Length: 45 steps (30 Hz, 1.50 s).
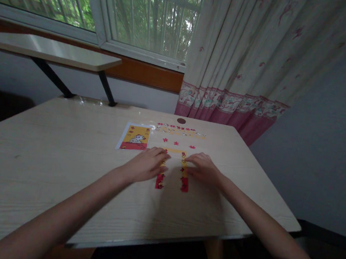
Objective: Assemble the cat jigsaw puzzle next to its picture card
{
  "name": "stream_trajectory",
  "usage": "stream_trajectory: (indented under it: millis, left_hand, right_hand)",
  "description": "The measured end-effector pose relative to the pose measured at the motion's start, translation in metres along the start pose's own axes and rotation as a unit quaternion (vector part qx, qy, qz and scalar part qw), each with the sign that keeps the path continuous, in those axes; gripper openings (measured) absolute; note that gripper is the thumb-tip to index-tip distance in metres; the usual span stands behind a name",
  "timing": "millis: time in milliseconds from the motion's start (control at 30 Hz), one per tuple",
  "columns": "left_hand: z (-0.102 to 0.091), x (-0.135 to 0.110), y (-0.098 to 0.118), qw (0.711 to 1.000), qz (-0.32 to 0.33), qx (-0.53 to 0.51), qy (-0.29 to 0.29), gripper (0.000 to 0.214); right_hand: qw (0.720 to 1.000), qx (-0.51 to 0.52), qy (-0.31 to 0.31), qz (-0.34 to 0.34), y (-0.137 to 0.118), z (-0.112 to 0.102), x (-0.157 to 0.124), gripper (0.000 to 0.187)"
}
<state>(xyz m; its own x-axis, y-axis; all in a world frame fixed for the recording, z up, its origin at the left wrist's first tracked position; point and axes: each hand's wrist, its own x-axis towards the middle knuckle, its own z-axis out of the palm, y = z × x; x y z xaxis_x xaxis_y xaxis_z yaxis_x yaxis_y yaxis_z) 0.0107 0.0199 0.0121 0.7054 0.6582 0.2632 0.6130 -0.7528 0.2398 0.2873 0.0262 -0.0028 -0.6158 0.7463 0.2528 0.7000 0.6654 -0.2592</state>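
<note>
A part-built jigsaw frame [175, 151] in yellow and red lies on the pale wooden table [61, 162], shaped like an upside-down U. My left hand [147, 164] rests flat on its left strip, fingers stretched toward the top corner. My right hand [203, 168] lies on the right strip, fingers extended and touching the pieces. Neither hand is lifting anything. A reference picture card [134, 137] showing a white animal on yellow and red sits just left of the frame.
A row of loose yellow and red pieces [180, 131] lies beyond the frame, with three small red pieces [176, 143] between. A dark round hole [181, 121] marks the table's far edge. Behind are a second desk [50, 50], a window and a curtain [246, 71].
</note>
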Motion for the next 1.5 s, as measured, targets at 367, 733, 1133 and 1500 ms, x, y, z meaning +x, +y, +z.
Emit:
stream_trajectory:
  millis: [367, 733, 1133, 1500]
  left_hand:
    - [0.021, -0.008, -0.028, 1.0, 0.002, -0.005, 0.002, 0.049]
    - [0.024, -0.013, -0.034, 1.0, -0.012, -0.013, -0.022, 0.056]
    - [0.023, -0.016, -0.032, 0.999, -0.018, 0.017, -0.039, 0.06]
    - [0.025, -0.017, -0.031, 0.998, -0.016, 0.034, -0.044, 0.062]
  right_hand:
    - [0.999, 0.007, -0.039, 0.015, 0.015, 0.007, 0.013, 0.054]
    - [0.998, 0.009, -0.052, 0.024, 0.022, 0.017, 0.013, 0.059]
    - [0.991, 0.032, -0.124, 0.023, 0.01, 0.007, 0.007, 0.091]
    - [0.986, 0.039, -0.162, -0.004, 0.0, 0.001, 0.003, 0.078]
